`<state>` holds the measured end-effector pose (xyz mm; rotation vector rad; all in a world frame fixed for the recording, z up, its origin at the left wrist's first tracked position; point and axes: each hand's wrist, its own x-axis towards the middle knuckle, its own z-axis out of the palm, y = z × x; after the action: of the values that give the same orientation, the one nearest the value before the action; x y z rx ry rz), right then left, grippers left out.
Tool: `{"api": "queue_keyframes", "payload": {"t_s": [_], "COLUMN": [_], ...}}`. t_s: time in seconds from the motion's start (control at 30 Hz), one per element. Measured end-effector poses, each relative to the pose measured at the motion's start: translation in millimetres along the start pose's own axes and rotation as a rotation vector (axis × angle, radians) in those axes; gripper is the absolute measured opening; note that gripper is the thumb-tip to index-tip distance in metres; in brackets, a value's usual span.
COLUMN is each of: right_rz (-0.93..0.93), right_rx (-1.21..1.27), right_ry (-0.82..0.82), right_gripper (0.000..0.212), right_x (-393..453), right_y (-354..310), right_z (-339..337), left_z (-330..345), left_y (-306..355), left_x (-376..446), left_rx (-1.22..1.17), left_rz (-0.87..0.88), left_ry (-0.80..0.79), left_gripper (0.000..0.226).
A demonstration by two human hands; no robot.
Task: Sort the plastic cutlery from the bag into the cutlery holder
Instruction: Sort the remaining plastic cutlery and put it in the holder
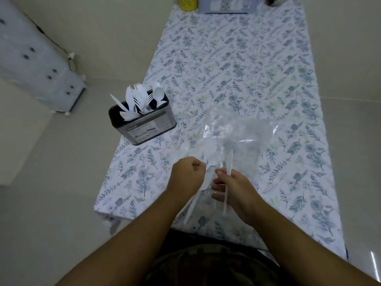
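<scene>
A clear plastic bag lies on the floral tablecloth, with white cutlery showing through it. My right hand grips a white plastic knife near the bag's mouth, blade pointing away from me. My left hand is curled around white cutlery whose handle sticks out toward me; a fork's tines show just beyond its knuckles. The black cutlery holder stands at the table's left edge, with several white forks, knives and spoons upright in it.
The long table under the floral cloth runs away from me. At its far end stand a yellow cup and a grey box. A white drawer unit stands on the floor to the left.
</scene>
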<state>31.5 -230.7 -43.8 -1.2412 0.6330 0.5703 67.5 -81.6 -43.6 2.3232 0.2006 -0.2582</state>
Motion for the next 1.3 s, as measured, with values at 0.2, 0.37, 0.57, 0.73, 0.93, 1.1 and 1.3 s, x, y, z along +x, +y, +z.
{"api": "queue_keyframes", "payload": {"t_s": [0.2,0.37,0.57,0.73,0.93,1.1,1.3], "right_rz": [0.008,0.08,0.092,0.125,0.05,-0.018,0.027], "right_rx": [-0.043,0.028,0.062,0.114,0.105,0.133,0.086], "right_ry": [-0.041,0.056,0.115,0.145,0.195,0.111,0.14], "right_gripper": [0.021,0.019,0.021,0.021,0.021,0.019,0.02], "right_x": [4,3,-6,-12,-10,-5,-6], "right_y": [5,8,18,22,19,17,30], "right_z": [1,-8,0,9,21,40,38], "left_z": [6,-9,-2,-3,-20,-27,-34], "left_y": [-2,-31,-50,-49,-45,-35,-43], "left_x": [-38,-5,24,30,14,-20,-3], "left_rx": [0.123,0.25,0.459,0.462,0.214,-0.004,0.101], "left_rz": [0.16,0.062,0.097,0.139,0.171,0.195,0.237], "left_ry": [-0.141,-0.003,-0.112,-0.166,-0.162,-0.358,-0.321], "left_gripper": [0.026,0.014,0.022,0.016,0.018,0.011,0.016]}}
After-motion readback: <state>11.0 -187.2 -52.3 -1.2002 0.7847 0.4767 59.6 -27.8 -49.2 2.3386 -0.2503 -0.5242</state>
